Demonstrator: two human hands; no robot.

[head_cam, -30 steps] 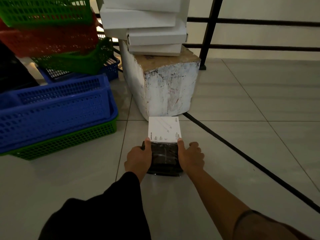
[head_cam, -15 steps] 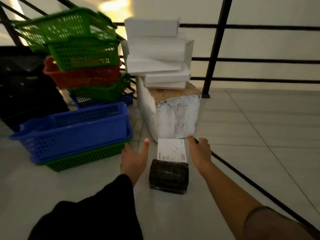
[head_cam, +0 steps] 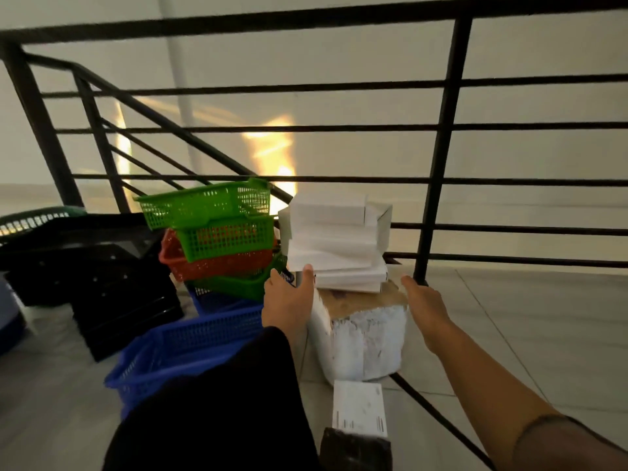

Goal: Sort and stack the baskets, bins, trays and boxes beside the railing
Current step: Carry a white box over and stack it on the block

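Note:
A stack of white boxes (head_cam: 334, 243) stands on a worn white block (head_cam: 365, 338) by the black railing (head_cam: 438, 185). My left hand (head_cam: 289, 294) is raised at the stack's lower left corner, thumb touching a box edge, fingers straight. My right hand (head_cam: 424, 302) is held open at the block's right side, apart from the boxes. On the floor near me lie a small white box (head_cam: 360, 407) and a dark wrapped package (head_cam: 355, 450). Green and red baskets (head_cam: 217, 232) are stacked left of the boxes. A blue basket (head_cam: 190, 345) sits in front.
Black trays (head_cam: 112, 277) are piled at the left on the tiled floor, with a dark green basket (head_cam: 37, 219) behind them. A blue object's edge (head_cam: 8, 317) shows at far left. The staircase railing slopes down behind the baskets. Open tile floor (head_cam: 526, 334) spreads right.
Both hands have let go of the dark package and small white box on the floor and risen to the stack of white boxes. The view has tilted up toward the railing.

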